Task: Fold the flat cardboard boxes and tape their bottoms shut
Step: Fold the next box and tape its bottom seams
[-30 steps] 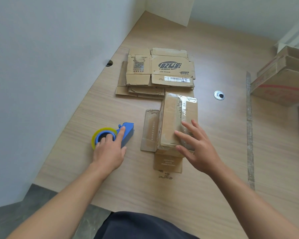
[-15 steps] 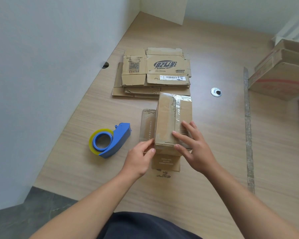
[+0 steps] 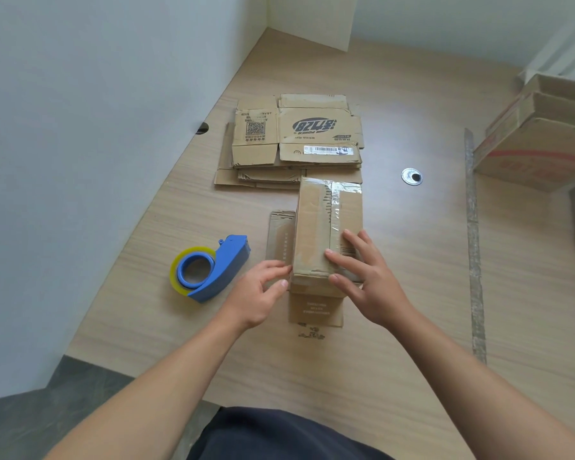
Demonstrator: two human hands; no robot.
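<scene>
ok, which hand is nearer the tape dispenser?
Left. The left hand sits just right of the tape dispenser, its fingertips at the box's near left corner. The right hand lies on top of the box, farther right.

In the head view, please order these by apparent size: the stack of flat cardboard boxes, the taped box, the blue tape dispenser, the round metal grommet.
1. stack of flat cardboard boxes
2. taped box, though it is nearer the camera
3. blue tape dispenser
4. round metal grommet, clearly the smallest

White walls meet a pale wooden tabletop.
</scene>
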